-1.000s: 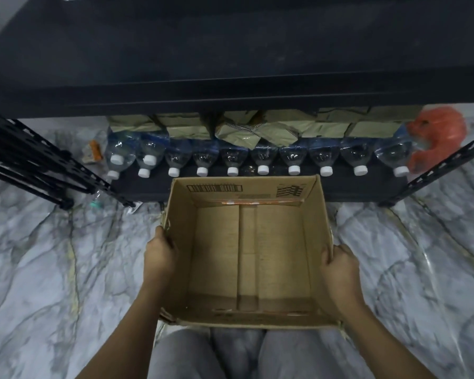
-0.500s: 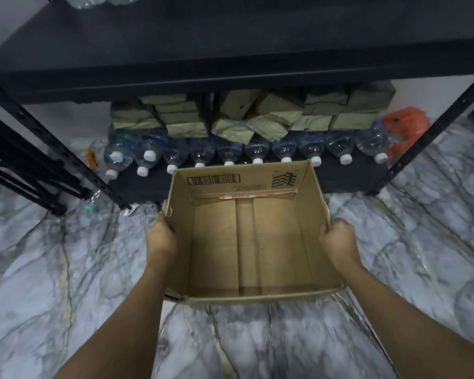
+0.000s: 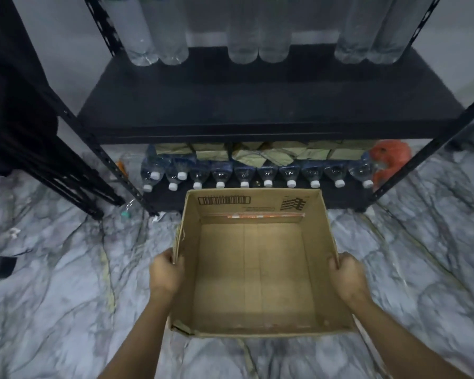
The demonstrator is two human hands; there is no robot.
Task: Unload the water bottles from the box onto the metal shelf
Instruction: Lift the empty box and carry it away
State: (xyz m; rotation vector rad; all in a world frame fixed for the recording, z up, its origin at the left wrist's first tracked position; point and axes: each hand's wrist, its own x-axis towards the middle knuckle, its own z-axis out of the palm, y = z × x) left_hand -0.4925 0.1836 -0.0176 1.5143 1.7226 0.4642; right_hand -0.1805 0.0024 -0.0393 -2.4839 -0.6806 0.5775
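Cardboard box point(image 3: 253, 269): empty, bare bottom showing, in front of the metal shelf point(image 3: 257, 105). My left hand point(image 3: 166, 274) and right hand point(image 3: 346, 279) each grip a side wall, fingers curled over the rim. Water bottles point(image 3: 267, 175): one row lying caps-outward on the bottom tier, more upright above. Unloading, by my judgement, complete; only the box remains.

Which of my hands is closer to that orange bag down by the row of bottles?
Right. The right hand grips the right wall of the box, below and slightly left of the orange bag in view. The left hand grips the opposite wall, farther away.
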